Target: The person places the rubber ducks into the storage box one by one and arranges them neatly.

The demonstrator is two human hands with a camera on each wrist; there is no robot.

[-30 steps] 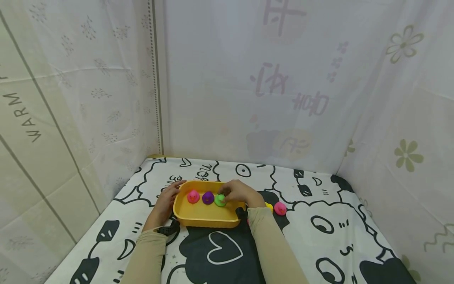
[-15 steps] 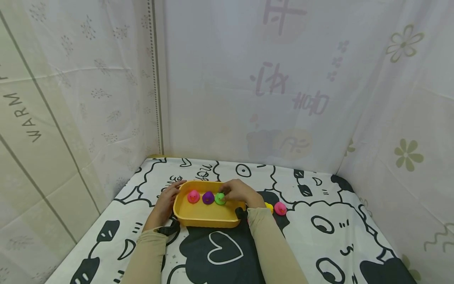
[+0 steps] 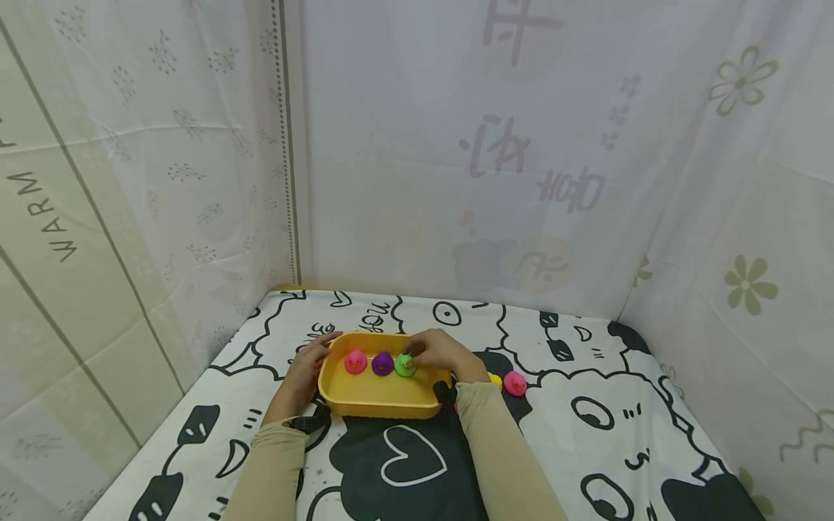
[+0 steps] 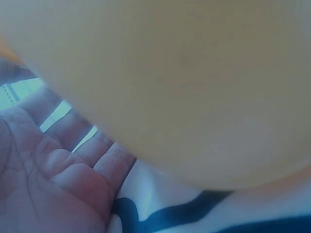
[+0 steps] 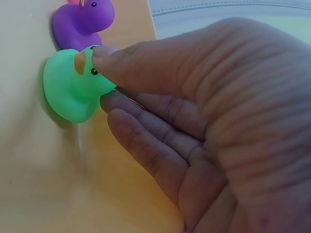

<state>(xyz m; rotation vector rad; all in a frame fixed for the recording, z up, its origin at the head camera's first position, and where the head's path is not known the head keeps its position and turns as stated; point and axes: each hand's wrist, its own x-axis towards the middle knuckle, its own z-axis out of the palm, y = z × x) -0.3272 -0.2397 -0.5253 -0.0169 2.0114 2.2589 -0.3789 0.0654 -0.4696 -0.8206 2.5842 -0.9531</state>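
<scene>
A yellow tray (image 3: 365, 405) stands on the patterned cloth, with a pink rubber duck (image 3: 355, 361), a purple rubber duck (image 3: 382, 363) and a green rubber duck (image 3: 404, 366) in a row inside. My right hand (image 3: 443, 352) reaches over the tray's right side. Its thumb and fingers pinch the head of the green duck (image 5: 73, 90), seen close in the right wrist view beside the purple duck (image 5: 80, 26). My left hand (image 3: 306, 369) rests against the tray's left side. The left wrist view shows its palm (image 4: 53, 179) and extended fingers, partly hidden behind the tray wall (image 4: 184, 97).
To the right of the tray, another pink duck (image 3: 515, 383) sits on the cloth (image 3: 567, 449). A yellow toy (image 3: 495, 379) beside it is mostly hidden by my right arm. Patterned curtains (image 3: 417, 159) surround the table at the back and sides.
</scene>
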